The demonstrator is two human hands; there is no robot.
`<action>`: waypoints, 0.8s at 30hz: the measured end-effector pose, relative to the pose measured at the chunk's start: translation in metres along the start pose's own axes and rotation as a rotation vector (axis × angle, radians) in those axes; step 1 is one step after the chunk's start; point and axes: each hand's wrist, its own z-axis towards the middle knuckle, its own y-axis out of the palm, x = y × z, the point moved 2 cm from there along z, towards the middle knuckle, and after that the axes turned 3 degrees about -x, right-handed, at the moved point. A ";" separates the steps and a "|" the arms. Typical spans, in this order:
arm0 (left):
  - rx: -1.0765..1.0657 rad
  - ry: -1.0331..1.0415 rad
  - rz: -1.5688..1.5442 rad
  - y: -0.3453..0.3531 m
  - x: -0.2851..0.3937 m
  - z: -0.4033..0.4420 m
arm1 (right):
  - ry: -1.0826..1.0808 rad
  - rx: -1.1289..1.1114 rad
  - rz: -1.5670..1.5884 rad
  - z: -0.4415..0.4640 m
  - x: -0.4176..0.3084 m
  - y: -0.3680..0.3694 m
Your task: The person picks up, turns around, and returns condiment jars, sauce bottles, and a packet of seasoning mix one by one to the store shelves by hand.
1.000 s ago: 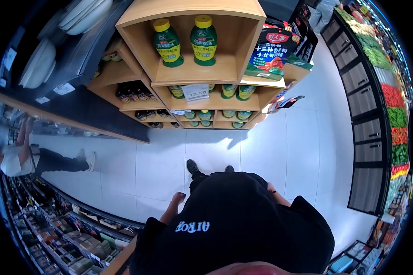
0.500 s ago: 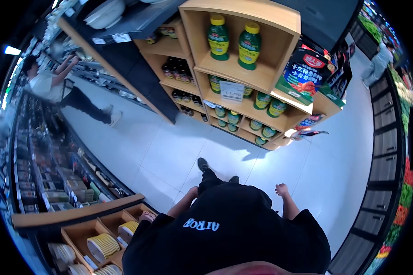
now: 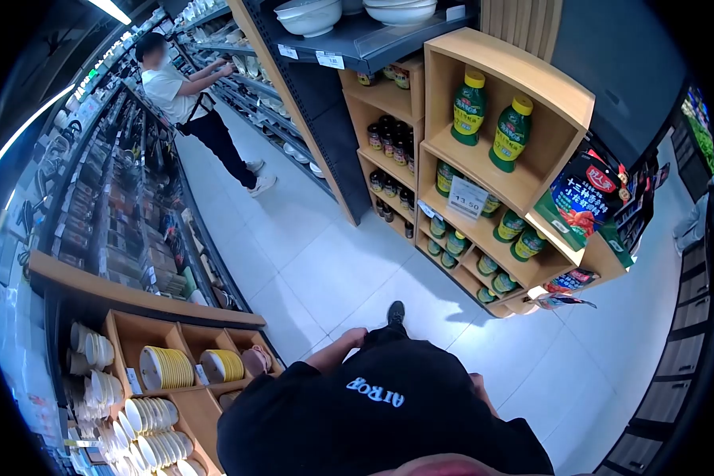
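Observation:
My left hand (image 3: 352, 339) hangs low beside my dark trousers, just past the hem of my black T-shirt (image 3: 309, 412). Its fingers are too small and turned away to make out. On the other side, my right hand (image 3: 476, 382) shows only in part behind the shirt, its fingers hidden. Neither hand touches a shelf or any goods. Ahead stands a wooden display shelf (image 3: 504, 38) with green, yellow-capped bottles (image 3: 512, 133). A price card (image 3: 468, 198) is fixed on its front.
A person (image 3: 174, 95) in a white top stands in the left aisle, reaching to a shelf. Stacked yellow-edged plates (image 3: 165, 367) fill a wooden rack at lower left. White bowls (image 3: 309, 17) sit on the dark shelf above. Dark drawers (image 3: 674, 361) run along the right.
My view has turned left, so the display shelf and bottles now appear further right. A dark shoe has stepped forward. My right hand has swung back behind the shirt.

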 end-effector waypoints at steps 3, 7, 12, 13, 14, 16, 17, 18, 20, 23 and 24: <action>0.085 -0.058 -0.095 0.016 -0.009 0.005 | 0.220 -0.082 0.005 0.001 0.063 0.026; -0.023 -0.044 -0.073 0.008 -0.012 -0.001 | 0.367 -0.137 0.015 -0.060 0.022 0.010; -0.084 -0.070 0.026 -0.023 0.012 0.000 | 0.517 -0.041 0.220 -0.097 -0.001 0.004; -0.066 -0.065 0.043 -0.025 0.015 0.003 | 0.555 0.007 0.296 -0.098 0.001 0.007; -0.044 -0.060 0.052 -0.026 0.018 0.007 | 0.548 0.018 0.257 -0.104 -0.008 0.002; -0.039 -0.027 0.040 -0.027 0.019 0.016 | 0.537 0.034 0.219 -0.103 -0.021 -0.010; -0.039 -0.044 0.033 -0.029 0.024 0.016 | 0.535 0.037 0.226 -0.099 -0.022 -0.011; -0.072 -0.049 0.044 -0.027 0.026 0.014 | 0.530 0.038 0.234 -0.098 -0.025 -0.013; -0.125 -0.053 0.073 -0.031 0.031 0.017 | 0.535 0.060 0.251 -0.100 -0.036 -0.020; -0.104 -0.006 0.085 -0.032 0.023 0.025 | 0.519 0.081 0.260 -0.104 -0.052 -0.023; -0.117 -0.003 0.092 -0.035 0.023 0.030 | 0.510 0.085 0.258 -0.104 -0.055 -0.024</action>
